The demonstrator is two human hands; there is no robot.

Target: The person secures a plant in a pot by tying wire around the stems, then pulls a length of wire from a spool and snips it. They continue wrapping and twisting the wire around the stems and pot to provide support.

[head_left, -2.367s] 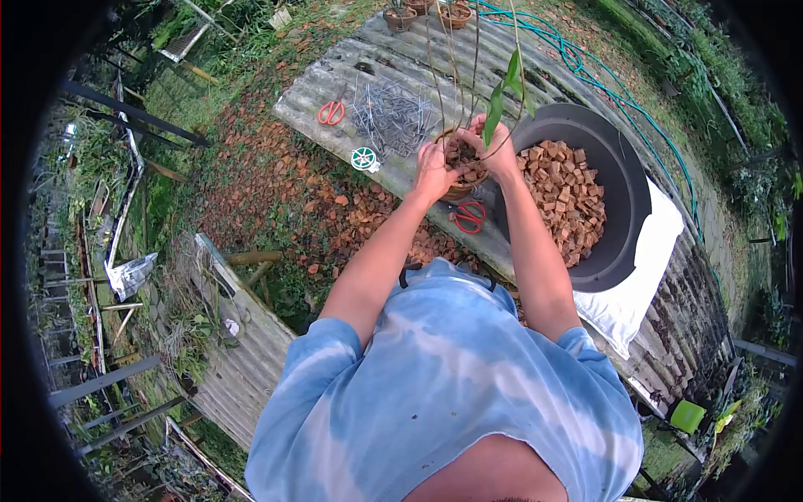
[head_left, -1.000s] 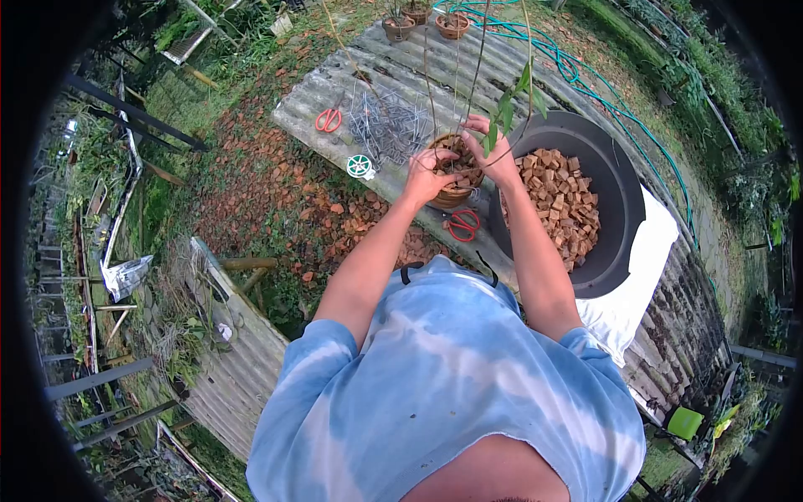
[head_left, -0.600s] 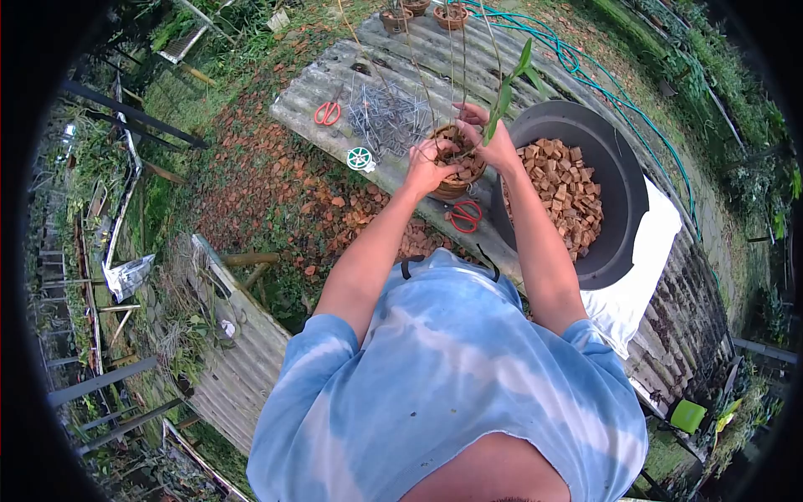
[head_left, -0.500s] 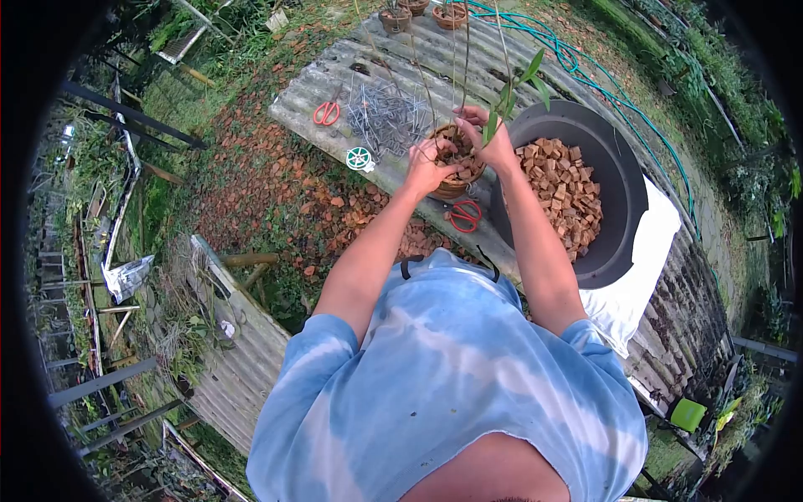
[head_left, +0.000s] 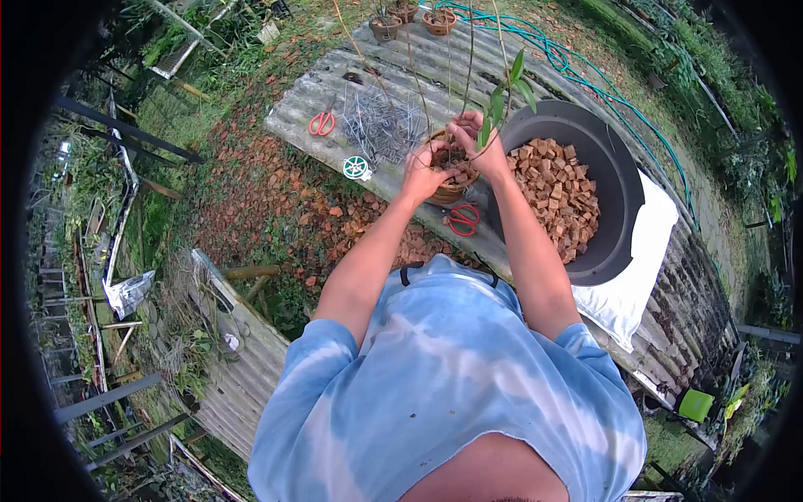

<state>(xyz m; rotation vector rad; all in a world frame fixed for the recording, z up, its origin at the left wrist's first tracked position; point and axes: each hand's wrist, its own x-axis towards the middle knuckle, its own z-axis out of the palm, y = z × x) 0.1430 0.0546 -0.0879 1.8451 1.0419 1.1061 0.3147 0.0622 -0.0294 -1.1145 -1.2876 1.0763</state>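
A brown clay pot (head_left: 449,194) with wood chips and several tall thin stems stands at the near edge of the corrugated sheet table. My left hand (head_left: 423,174) is curled over the pot's left rim, its thumb and fingertips at the chips. At the far right side of the pot, my right hand (head_left: 479,140) has its fingers closed around a stem near its base. Green leaves (head_left: 497,104) on one stem hang just above that hand, partly covering it. Some fingertips are hidden among the stems.
Right of the pot, a large black tub (head_left: 615,201) holds wood chunks (head_left: 554,188). Red-handled scissors (head_left: 462,220) lie near the pot, another pair (head_left: 322,123) farther left. A wire pile (head_left: 381,125), green twist-tie reel (head_left: 355,168), white sack (head_left: 636,284) and green hose (head_left: 577,71) are around.
My right hand has lowered slightly toward the pot and its fingers are closer together at the stem. My left hand stays at the left rim. The whole view has shifted a little.
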